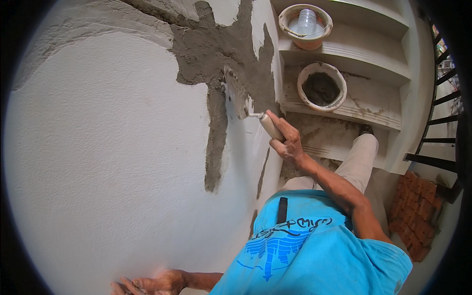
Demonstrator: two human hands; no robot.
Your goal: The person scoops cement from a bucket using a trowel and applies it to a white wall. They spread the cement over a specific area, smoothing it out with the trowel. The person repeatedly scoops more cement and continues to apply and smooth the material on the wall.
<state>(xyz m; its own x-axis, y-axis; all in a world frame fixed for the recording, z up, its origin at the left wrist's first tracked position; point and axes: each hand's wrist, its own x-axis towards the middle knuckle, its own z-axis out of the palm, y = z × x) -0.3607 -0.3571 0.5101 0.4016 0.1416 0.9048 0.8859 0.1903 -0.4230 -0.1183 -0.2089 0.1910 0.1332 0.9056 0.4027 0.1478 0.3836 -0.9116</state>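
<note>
My right hand [290,141] is wrapped round the pale handle of a plastering trowel [237,91]. The trowel's mortar-smeared blade lies against a patch of wet grey mortar [211,51] on the white wall [113,128]. From that patch a narrower mortar strip runs down the wall toward me. At the lower left my left hand [157,283] is by the wall with its fingers stretched out and nothing in them; whether it presses on the wall I cannot tell. A bucket of grey mortar [322,88] stands on a stair step beyond my right hand.
Higher on the stairs [366,54] is another bucket [306,42] with a clear plastic container [307,22] in it. A black metal railing [445,120] edges the right side. Reddish-brown bricks or tiles [415,211] lie stacked at the lower right. One of my feet [366,130] is on a step.
</note>
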